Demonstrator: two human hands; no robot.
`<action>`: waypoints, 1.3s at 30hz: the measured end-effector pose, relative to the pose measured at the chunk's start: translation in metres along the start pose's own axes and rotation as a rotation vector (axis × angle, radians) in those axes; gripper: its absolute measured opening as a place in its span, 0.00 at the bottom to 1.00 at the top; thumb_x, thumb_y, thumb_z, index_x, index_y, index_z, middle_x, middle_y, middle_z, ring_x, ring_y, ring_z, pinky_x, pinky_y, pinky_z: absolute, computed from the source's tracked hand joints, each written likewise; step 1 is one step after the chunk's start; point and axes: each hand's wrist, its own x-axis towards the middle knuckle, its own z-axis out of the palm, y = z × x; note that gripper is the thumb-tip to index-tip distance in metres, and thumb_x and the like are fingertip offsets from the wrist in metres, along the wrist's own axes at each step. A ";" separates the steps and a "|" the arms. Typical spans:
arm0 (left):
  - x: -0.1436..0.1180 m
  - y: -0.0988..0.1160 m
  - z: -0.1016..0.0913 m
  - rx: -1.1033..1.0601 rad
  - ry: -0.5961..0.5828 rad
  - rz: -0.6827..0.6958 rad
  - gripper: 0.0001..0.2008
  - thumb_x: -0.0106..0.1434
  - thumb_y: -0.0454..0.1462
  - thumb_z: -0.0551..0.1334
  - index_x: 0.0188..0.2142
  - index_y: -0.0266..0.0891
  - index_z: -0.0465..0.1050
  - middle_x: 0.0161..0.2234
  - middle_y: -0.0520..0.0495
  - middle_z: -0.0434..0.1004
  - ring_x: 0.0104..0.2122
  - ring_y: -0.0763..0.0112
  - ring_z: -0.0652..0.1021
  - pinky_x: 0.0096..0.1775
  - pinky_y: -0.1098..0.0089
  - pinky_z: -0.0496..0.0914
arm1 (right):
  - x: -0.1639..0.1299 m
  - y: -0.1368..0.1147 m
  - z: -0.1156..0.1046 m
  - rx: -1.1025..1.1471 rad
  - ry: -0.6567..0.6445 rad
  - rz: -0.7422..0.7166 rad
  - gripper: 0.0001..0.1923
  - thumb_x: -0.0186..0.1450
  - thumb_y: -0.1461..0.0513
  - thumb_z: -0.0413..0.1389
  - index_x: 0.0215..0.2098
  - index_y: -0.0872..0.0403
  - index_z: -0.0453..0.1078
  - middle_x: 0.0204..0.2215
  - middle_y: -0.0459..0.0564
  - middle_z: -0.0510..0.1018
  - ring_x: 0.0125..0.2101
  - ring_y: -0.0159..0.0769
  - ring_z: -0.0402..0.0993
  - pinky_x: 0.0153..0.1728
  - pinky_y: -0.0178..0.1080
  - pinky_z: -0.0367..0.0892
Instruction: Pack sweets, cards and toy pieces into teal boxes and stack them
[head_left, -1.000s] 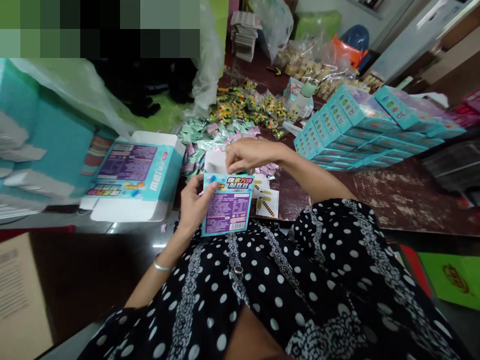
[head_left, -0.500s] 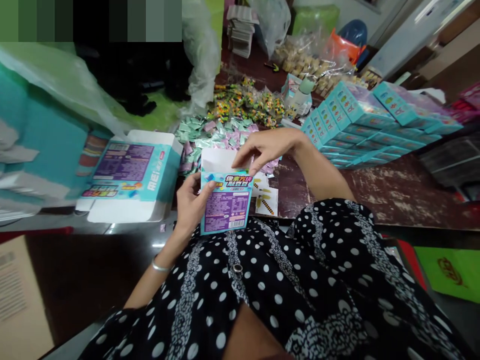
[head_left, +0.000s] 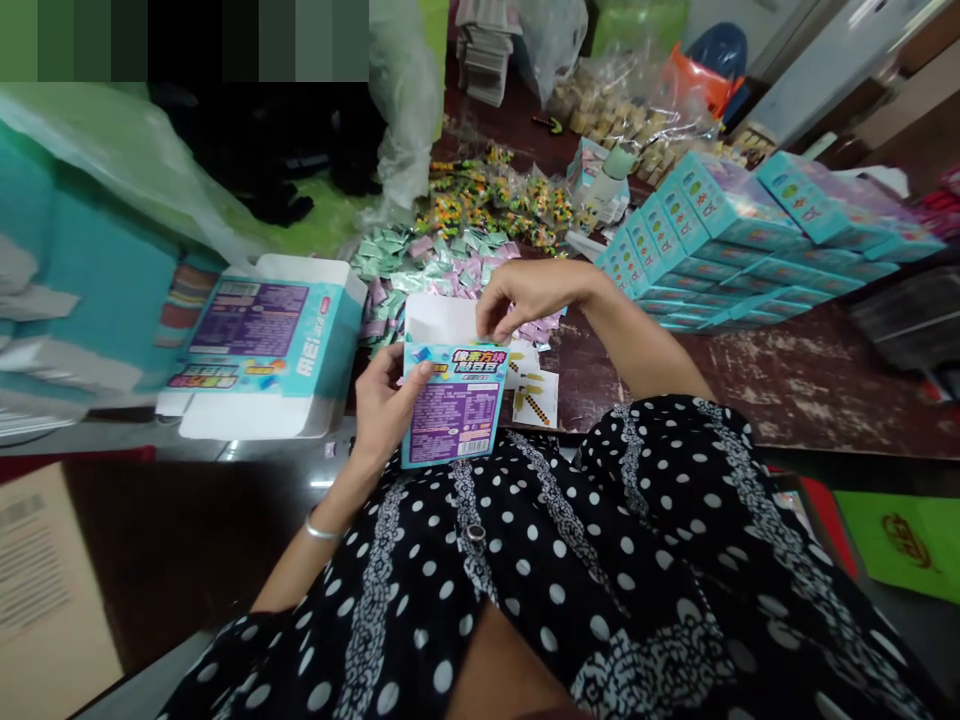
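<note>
My left hand grips a turquoise and purple printed carton by its left side, thumb on the front panel. The carton stands upright against my body, its white top flap raised at the back. Over its open top, my right hand reaches in from the right, fingers bent down and thumb drawn to them at the mouth. Whatever lies between those fingertips is hidden by the carton's edge. Printed cards showing a pixel pickaxe lie just right of the carton. Behind it spread small green and pink sachets.
At left lies a larger open carton beside turquoise cartons. Bagged yellow-orange pieces sit beyond the sachets. A pale bottle and stacked finished cartons stand to the right. A co-worker's dark-clad arm is at upper left.
My right hand has lowered slightly and moved a little right, its fingers curling more tightly at the carton's mouth. My left hand keeps its hold on the carton.
</note>
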 end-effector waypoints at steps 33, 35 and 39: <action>-0.003 -0.028 0.005 0.053 -0.039 0.029 0.27 0.74 0.59 0.70 0.63 0.49 0.80 0.41 0.46 0.82 0.38 0.61 0.80 0.43 0.61 0.76 | 0.024 0.046 0.211 0.406 1.158 0.061 0.33 0.79 0.40 0.51 0.70 0.51 0.72 0.65 0.60 0.81 0.63 0.48 0.77 0.64 0.49 0.73; 0.003 -0.029 0.005 0.081 -0.042 0.037 0.23 0.75 0.59 0.68 0.56 0.48 0.82 0.34 0.49 0.76 0.32 0.63 0.74 0.38 0.63 0.72 | 0.032 0.043 0.211 0.418 1.201 0.075 0.28 0.79 0.40 0.50 0.55 0.51 0.77 0.53 0.57 0.85 0.54 0.46 0.79 0.60 0.47 0.74; 0.017 -0.028 0.009 0.114 0.078 0.119 0.23 0.74 0.61 0.66 0.37 0.45 0.75 0.35 0.46 0.74 0.35 0.62 0.74 0.40 0.61 0.72 | 0.047 0.039 0.197 0.468 1.326 0.061 0.20 0.73 0.42 0.56 0.43 0.48 0.67 0.43 0.53 0.79 0.46 0.42 0.77 0.52 0.44 0.74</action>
